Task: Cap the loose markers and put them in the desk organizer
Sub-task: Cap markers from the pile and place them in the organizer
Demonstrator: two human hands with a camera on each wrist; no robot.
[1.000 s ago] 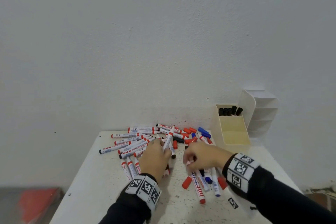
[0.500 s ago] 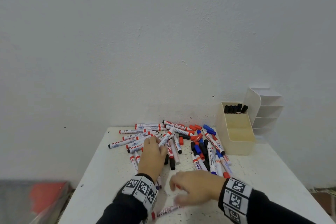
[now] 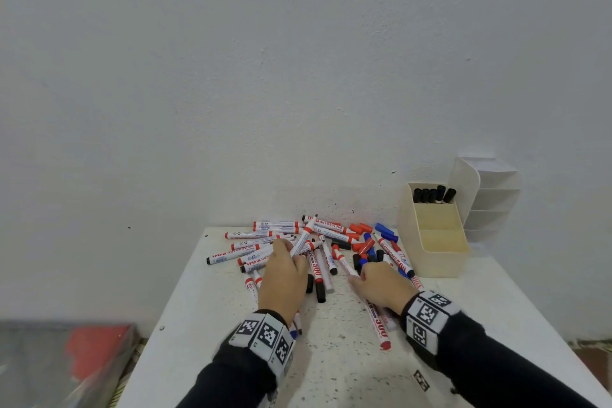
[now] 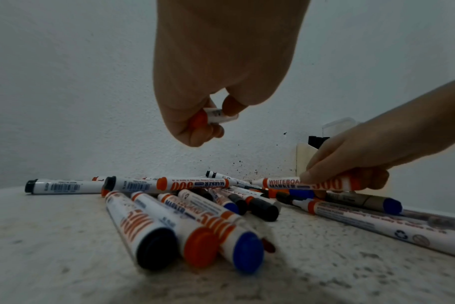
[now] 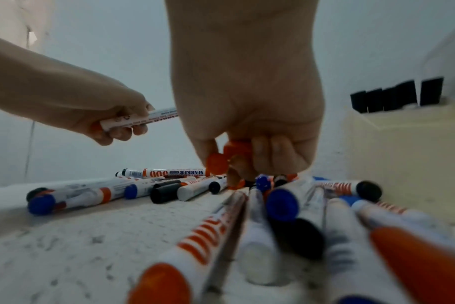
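A pile of whiteboard markers [image 3: 318,252] with red, blue and black ends, and several loose caps, lies at the back of the white table [image 3: 331,368]. My left hand [image 3: 291,252] grips a red marker [image 3: 306,233] that points up and away, lifted above the pile; the left wrist view shows its red end [image 4: 199,120] in my curled fingers [image 4: 195,135]. My right hand [image 3: 359,275] pinches another red marker [image 4: 278,182] just above the pile. Red round pieces [image 5: 237,150] show inside that hand [image 5: 234,162]. The cream desk organizer [image 3: 433,262] stands at the back right.
Several black-capped markers [image 3: 433,194] stand in the organizer's rear compartment; a white tiered section [image 3: 490,202] adjoins it. The wall rises right behind the table. A small printed tag [image 3: 421,380] lies near the front. A blurred grey and red object [image 3: 66,364] sits lower left.
My right hand has moved from the table's front forward into the pile and taken hold of a red marker. My left hand stays at the pile, holding its marker.
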